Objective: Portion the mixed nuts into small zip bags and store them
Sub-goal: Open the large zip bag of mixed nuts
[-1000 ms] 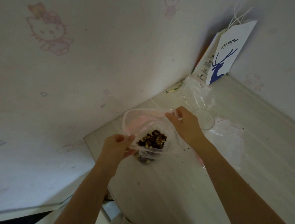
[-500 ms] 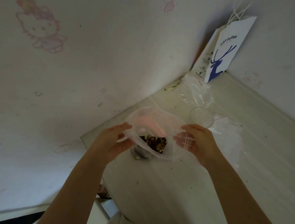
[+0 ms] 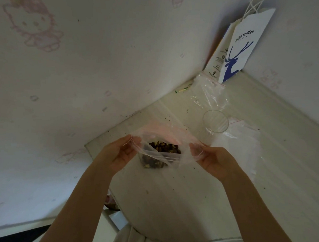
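Across the scene, a pale table (image 3: 215, 197), with a white paper coffee bag (image 3: 244, 49) bearing a blue deer upright in the far corner and flat empty zip bags (image 3: 238, 146) lying to the right. Near the centre, a small zip bag (image 3: 161, 138) stretched open between left hand (image 3: 119, 154) and right hand (image 3: 215, 159), each pinching one end of the rim between thumb and curled fingers. Just beyond the right hand, a clear plastic cup (image 3: 215, 121); at the held bag's bottom, dark mixed nuts (image 3: 165, 148); far by the wall, a thin green-tipped stick (image 3: 182, 89).

I find open table (image 3: 167, 207) nearer than the left hand (image 3: 119, 156) and right hand (image 3: 216, 161). Beyond the right hand, a clear cup (image 3: 215, 121) and loose bags (image 3: 238, 146) obstruct; the wall (image 3: 80, 95) blocks leftward.
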